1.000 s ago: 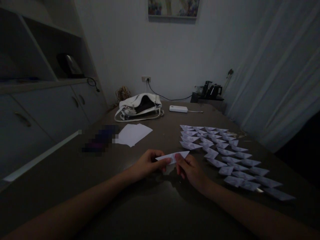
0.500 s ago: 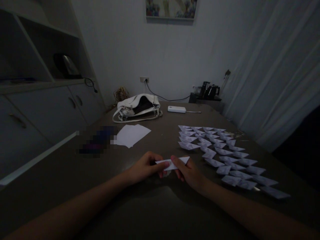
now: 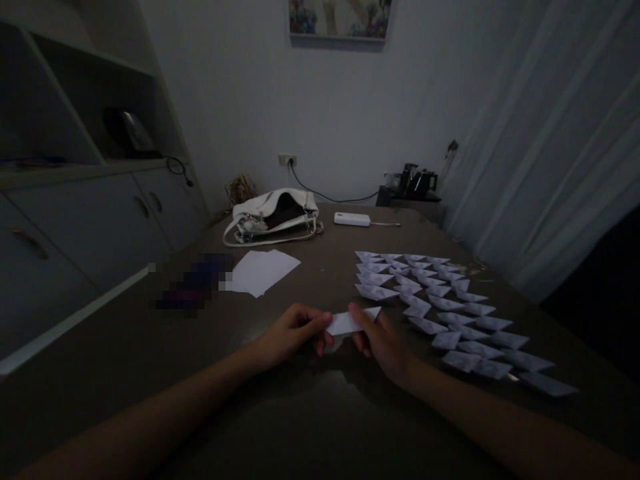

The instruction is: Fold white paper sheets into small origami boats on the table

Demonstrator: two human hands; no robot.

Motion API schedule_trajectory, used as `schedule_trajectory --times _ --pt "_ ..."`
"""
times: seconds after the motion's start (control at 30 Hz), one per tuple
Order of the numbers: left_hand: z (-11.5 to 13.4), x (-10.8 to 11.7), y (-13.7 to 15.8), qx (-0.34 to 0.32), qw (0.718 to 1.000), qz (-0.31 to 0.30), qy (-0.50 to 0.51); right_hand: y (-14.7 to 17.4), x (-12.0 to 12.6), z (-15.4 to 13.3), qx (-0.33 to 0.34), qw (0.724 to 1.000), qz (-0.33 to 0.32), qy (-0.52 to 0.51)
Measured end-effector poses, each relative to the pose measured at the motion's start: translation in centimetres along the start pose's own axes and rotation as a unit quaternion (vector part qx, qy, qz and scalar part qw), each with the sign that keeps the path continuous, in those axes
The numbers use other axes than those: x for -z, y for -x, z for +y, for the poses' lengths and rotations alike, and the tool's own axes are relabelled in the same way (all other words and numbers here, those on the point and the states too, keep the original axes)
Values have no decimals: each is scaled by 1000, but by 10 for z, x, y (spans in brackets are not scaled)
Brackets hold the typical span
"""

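Folded paper piece (image 3: 344,325): white, smooth and flat-faced, held between both hands over the near-middle part of the table (image 3: 320,427). Left hand (image 3: 297,331): thumb and fingers pinch the left end of the piece. Right hand (image 3: 384,343): thumb bears on the front face, fingers curl behind; a sharp corner projects beyond the thumb.

Just beyond the right hand, folded paper boats (image 3: 427,326) stand in slanting, close-set rows. Each has pointed ends and creased walls; many touch or overlap in view. Farther off, to the left, white paper sheets (image 3: 263,270) lie flat and fanned, corners offset. Beside them is a dark item (image 3: 197,283), obscured by pixelation.

Toward the far edge rest a white handbag (image 3: 274,198), soft-sided, mouth gaping, with metal fittings, and a white oblong device (image 3: 352,219) with rounded ends and a short cord.

Edges and room: the brown tabletop has a dull sheen. A strip of its surface separates sheets from boats; a broader area spans between the forearms.
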State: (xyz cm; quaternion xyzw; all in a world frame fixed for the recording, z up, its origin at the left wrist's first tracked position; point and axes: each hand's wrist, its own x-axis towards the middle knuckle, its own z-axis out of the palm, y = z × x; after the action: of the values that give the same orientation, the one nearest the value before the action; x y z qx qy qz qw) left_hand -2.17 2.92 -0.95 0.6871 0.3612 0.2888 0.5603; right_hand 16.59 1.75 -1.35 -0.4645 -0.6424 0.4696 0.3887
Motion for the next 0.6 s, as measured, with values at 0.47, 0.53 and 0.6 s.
schedule_trajectory --times 0.47,0.53,0.6 --pt "8 -3 3 14 999 -19 -37 -1 -1 3 -15 997 47 -60" --pt "9 -3 3 20 999 -16 -41 -1 -1 3 -7 996 49 -69" --pt "9 -3 1 22 999 -4 -41 -3 -1 4 6 995 48 -87"
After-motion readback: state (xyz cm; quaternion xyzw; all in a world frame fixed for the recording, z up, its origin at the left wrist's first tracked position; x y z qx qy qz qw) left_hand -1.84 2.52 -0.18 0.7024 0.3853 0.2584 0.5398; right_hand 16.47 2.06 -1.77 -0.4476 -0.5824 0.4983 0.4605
